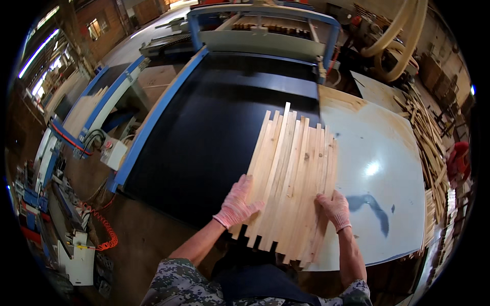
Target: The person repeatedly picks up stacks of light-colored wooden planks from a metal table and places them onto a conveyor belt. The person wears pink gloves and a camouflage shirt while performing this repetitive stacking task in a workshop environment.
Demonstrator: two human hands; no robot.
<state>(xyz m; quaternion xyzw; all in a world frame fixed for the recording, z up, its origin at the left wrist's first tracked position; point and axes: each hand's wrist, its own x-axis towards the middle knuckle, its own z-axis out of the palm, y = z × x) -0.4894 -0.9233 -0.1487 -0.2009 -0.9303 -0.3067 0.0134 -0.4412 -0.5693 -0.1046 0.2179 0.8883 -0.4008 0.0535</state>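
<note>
A side-by-side row of pale wooden strips lies before me, over the right part of the black belt and the left side of a white tabletop. The strips' ends are uneven, and one reaches farther out at the far end. My left hand, in a pink-and-white knit glove, grips the row's left edge with its thumb on top. At the right edge, my gloved right hand is closed on the outer strips, its fingertips partly hidden. The row is held between both hands.
A blue-framed machine spans the belt's far end. Scrap wood strips are heaped beyond the table's right edge. On the left stand another blue-sided conveyor, a grey control box and a red coiled hose.
</note>
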